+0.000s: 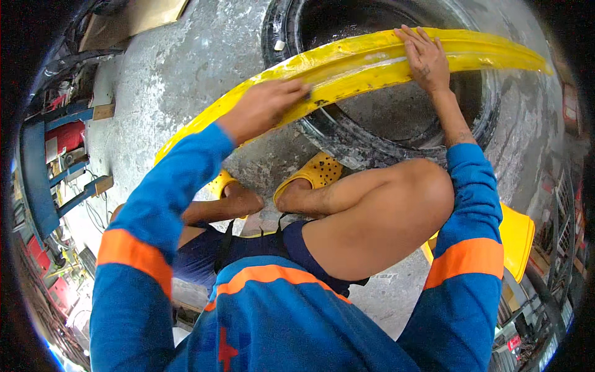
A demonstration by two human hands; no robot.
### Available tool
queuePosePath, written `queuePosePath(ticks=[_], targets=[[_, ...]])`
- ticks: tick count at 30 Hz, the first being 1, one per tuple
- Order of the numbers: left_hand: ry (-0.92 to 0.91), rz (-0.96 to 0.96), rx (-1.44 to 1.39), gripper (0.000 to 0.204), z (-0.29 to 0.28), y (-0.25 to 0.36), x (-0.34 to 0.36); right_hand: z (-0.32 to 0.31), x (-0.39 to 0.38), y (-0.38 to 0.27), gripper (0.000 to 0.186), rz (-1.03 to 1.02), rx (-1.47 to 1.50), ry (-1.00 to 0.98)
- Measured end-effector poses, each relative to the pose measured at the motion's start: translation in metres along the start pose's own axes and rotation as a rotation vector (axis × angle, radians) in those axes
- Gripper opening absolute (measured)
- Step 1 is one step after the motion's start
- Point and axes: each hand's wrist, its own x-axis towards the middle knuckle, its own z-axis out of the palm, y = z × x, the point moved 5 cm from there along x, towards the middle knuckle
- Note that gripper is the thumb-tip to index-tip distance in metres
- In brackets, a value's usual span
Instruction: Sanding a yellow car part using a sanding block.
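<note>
A long, curved yellow panel [353, 46] lies across the front of me, its surface wet and streaked with whitish film and dark specks. It rests over a large black tyre [347, 139] lying flat on the floor. My left hand [266, 106] is on the panel left of its middle, slightly smeared by motion, fingers pressed together. A small dark edge shows at its fingertips; what it holds is mostly hidden. Further right, my right hand [427, 62] lies flat on the panel with the fingers stretched toward its far edge.
A small white piece [279, 45] sits on the tyre's left side. Close by my right elbow stands a yellow plastic object [517, 242]. Blue metal framing [40, 180] and cables are at the left, a wooden board [130, 22] at the far left. My feet wear yellow clogs [319, 170].
</note>
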Motion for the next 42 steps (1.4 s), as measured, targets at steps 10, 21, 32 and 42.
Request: queuePosePath(ticks=[10, 21, 32, 42], targets=[[-0.053, -0.004, -0.089, 0.045, -0.010, 0.022, 0.053, -0.006, 0.000, -0.003, 0.042, -0.044, 0.056, 0.063], [0.158, 0.152, -0.006, 0.032, 0.022, 0.008, 0.107, 0.003, 0.001, 0.009, 0.042, -0.022, 0.104, -0.016], [0.271, -0.291, -0.085, 0.024, -0.068, 0.006, -0.137, -0.161, 0.015, -0.133, 0.040, 0.023, 0.662, -0.266], [0.600, -0.404, -0.156, 0.018, -0.037, 0.000, -0.209, -0.349, -0.109, -0.469, 0.054, -0.901, 2.158, -0.572]])
